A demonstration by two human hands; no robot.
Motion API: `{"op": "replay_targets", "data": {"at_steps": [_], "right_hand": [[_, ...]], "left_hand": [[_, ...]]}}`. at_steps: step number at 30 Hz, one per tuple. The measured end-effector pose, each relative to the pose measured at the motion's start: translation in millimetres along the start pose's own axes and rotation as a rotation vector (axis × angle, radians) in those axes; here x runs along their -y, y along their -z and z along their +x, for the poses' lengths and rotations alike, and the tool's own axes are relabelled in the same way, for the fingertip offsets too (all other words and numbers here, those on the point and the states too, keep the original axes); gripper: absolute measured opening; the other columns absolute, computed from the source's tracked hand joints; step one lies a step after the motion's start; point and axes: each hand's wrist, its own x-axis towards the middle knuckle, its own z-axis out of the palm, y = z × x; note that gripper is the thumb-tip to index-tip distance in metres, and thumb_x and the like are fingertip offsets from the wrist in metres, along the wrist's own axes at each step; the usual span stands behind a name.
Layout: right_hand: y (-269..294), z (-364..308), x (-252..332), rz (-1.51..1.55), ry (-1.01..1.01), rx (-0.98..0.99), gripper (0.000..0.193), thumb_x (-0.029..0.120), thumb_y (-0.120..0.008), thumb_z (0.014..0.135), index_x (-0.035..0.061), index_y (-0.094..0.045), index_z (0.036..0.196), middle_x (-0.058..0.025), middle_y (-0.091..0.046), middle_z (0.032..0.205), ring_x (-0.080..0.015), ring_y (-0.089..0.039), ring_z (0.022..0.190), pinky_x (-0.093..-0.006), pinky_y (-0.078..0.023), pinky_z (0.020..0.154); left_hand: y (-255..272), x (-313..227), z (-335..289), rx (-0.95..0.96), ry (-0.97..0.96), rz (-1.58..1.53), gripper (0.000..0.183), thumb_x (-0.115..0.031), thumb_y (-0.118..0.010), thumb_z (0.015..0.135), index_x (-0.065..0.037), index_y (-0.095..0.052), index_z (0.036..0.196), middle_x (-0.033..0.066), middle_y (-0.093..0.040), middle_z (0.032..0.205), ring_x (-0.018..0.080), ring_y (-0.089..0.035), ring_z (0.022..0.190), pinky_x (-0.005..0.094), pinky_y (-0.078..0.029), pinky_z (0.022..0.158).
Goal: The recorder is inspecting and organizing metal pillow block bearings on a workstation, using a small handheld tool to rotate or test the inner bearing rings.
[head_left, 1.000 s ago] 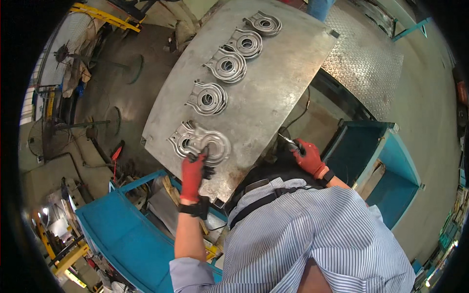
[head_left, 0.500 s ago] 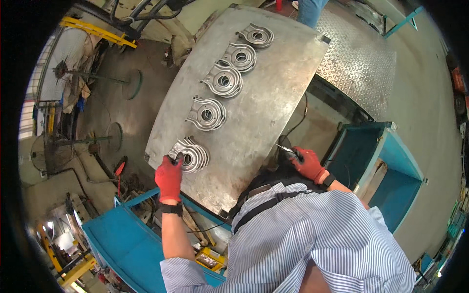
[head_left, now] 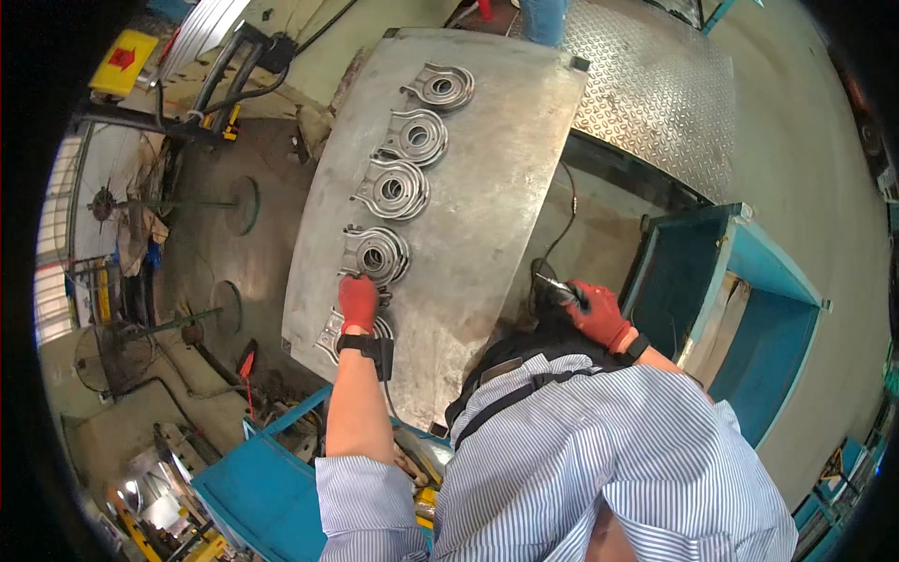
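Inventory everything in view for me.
Metal table: one, grey, centre.
Ringed metal parts: five stacks, silver, on the table.
Tread plate: one, silver, upper right.
Metal bins: two, blue, lower left and right.
Stand fans: two, dark, left.
Sign: one, yellow, upper left.
Hose: one, dark, right of table.
Coworker's jeans: one pair, blue, top edge.
Background clutter: uncountable, mixed colours, lower left.
Tool: one, silver, right of table.
Left hand: one, red-gloved, at a stack.
Right hand: one, red-gloved, around tool.

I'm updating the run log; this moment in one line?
left hand: at second-nearest part stack, grip unclear; right hand: holding metal tool; metal table: five part stacks
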Motion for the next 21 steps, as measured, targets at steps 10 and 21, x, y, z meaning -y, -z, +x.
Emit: {"op": "replay_targets", "data": {"at_steps": [10, 21], "right_hand": [[12.6, 10.0, 19.8, 0.029, 0.008, 0.107, 0.038, 0.033, -0.066, 0.080, 0.0095, -0.060, 0.109, -0.0175, -0.065, 0.084, -0.0368, -0.063, 0.078, -0.0440, -0.048, 0.068], [10.4, -5.0, 34.7, 0.059, 0.056, 0.218, 0.040, 0.034, -0.064, 0.081, 0.0088, -0.060, 0.111, -0.0183, -0.066, 0.090, -0.0370, -0.062, 0.087, -0.0446, -0.048, 0.075]], "left_hand": [[23.3, -80.7, -101.7, -0.132, -0.098, -0.239, 0.026, -0.020, -0.058, 0.086, 0.006, -0.056, 0.091, 0.0261, -0.062, 0.088, 0.0428, -0.059, 0.087, 0.0464, -0.046, 0.073], [-42.8, -108.4, -159.3, 0.111, -0.038, -0.305, 0.029, -0.021, -0.055, 0.089, 0.006, -0.055, 0.099, 0.0284, -0.062, 0.092, 0.0440, -0.059, 0.090, 0.0476, -0.046, 0.075]]}}
